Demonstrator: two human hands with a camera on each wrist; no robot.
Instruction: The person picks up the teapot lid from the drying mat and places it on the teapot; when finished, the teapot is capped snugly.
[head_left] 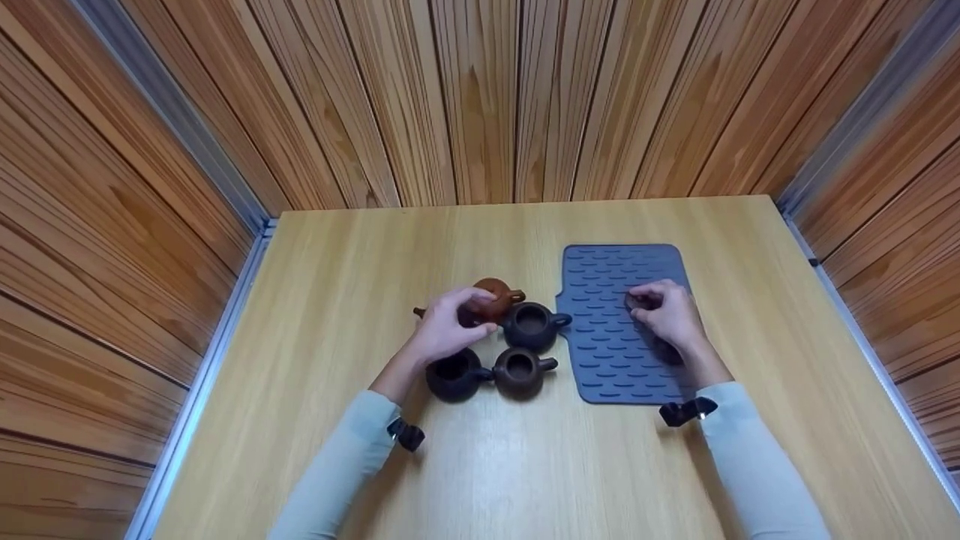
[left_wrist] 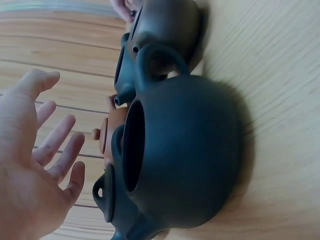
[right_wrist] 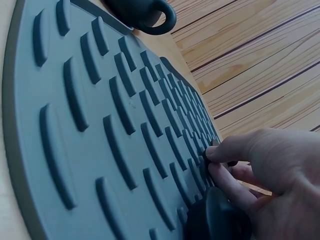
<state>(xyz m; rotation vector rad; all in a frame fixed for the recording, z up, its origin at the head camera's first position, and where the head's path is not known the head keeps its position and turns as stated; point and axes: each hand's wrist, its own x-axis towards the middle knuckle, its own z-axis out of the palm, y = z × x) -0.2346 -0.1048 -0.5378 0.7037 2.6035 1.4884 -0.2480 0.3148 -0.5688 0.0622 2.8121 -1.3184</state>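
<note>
My left hand (head_left: 448, 330) hovers over a cluster of clay teapots, its fingers spread and holding nothing. Under it stands a dark teapot with its lid on (left_wrist: 122, 200), mostly hidden in the head view. The reddish-brown teapot (head_left: 491, 300) also wears its lid. Three teapots stand lidless: a black one (head_left: 454, 379), a dark one (head_left: 529, 337) and a brown one (head_left: 519, 382). Over the grey ridged mat (head_left: 600, 330), my right hand (head_left: 673, 315) pinches a small brown lid (head_left: 636, 302) at the mat's surface. A dark lid (right_wrist: 215, 217) lies beneath that hand.
The mat lies on a light wooden table (head_left: 322, 300), right of the teapots. Wood-panelled walls (head_left: 480, 105) enclose the back and sides, with metal rails along the edges. Teapot handles and spouts touch or nearly touch one another.
</note>
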